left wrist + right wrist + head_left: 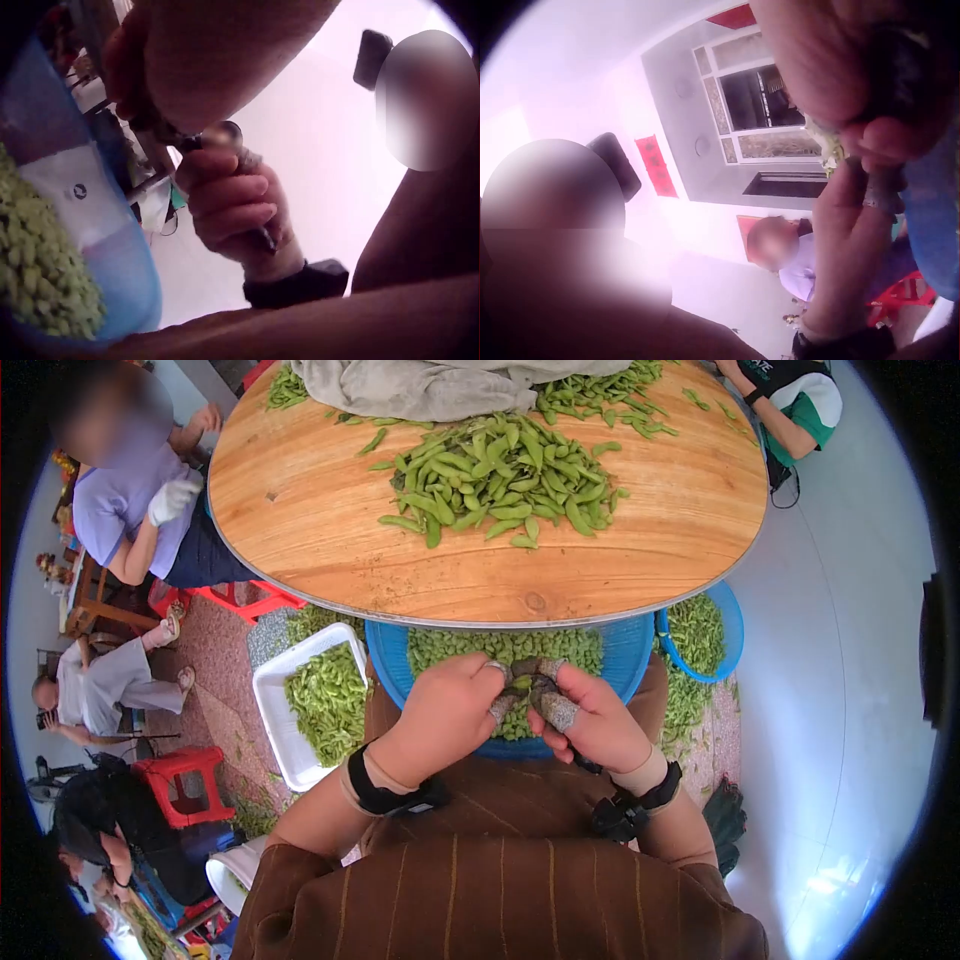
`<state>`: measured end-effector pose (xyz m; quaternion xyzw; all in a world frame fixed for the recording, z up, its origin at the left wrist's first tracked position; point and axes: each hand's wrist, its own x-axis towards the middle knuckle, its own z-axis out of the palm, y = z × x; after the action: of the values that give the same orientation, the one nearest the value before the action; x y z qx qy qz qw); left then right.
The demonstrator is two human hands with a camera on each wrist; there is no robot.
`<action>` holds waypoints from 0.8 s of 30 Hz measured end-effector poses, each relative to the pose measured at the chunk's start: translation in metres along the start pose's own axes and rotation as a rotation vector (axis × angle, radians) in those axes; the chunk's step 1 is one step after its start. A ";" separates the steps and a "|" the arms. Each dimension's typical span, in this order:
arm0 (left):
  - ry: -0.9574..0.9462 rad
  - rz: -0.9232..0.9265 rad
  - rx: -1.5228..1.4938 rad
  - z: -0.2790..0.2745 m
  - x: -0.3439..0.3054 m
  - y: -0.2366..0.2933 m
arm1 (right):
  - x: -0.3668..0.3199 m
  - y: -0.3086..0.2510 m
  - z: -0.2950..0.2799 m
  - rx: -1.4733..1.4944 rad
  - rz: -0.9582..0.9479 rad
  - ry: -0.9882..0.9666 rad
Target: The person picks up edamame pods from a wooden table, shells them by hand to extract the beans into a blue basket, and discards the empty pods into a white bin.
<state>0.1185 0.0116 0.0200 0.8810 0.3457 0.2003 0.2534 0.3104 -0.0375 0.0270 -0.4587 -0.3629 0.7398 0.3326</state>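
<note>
Over the blue basin [385, 660], my two hands meet fingertip to fingertip around a green edamame pod [522, 683]. My left hand [445, 710] pinches the pod from the left, grey wraps on its thumb and finger. From the other side comes my right hand [600, 725], its thumb wrapped in grey too. Its fingers curl round a dark slim tool [587, 763], whose end sticks out below the palm; the grip hides its kind. Shelled green beans [450, 645] fill the basin under both hands. In the left wrist view, my right hand [229, 199] shows its curled fingers.
A round wooden table [320, 530] stands just ahead, bearing a heap of edamame pods [510, 475] and a grey cloth [410, 385]. More pods lie in a white tub [268, 690] at left and a blue basket [735, 630] at right. Several people sit around.
</note>
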 end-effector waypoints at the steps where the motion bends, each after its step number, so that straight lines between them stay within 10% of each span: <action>1: 0.049 0.059 0.163 0.002 0.001 0.002 | 0.001 -0.001 0.001 -0.019 -0.033 0.016; 8: 0.120 0.028 0.059 0.014 -0.002 0.001 | 0.001 0.001 -0.002 0.044 -0.038 0.047; 11: -0.113 -0.331 -0.678 0.009 -0.003 -0.005 | -0.004 0.003 -0.006 0.246 0.011 -0.040; 13: -0.275 -0.713 -1.693 0.008 -0.004 -0.008 | -0.009 0.005 -0.009 0.306 0.047 -0.056; 17: -0.350 -0.698 -1.832 0.015 -0.007 -0.007 | -0.013 0.012 -0.014 0.440 0.092 -0.081; 24: -0.354 -0.543 -1.221 0.010 -0.006 -0.003 | -0.008 0.028 -0.015 0.309 0.041 0.074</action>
<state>0.1181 0.0059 0.0099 0.4823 0.3328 0.1417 0.7979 0.3225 -0.0549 0.0020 -0.4363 -0.2229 0.7760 0.3973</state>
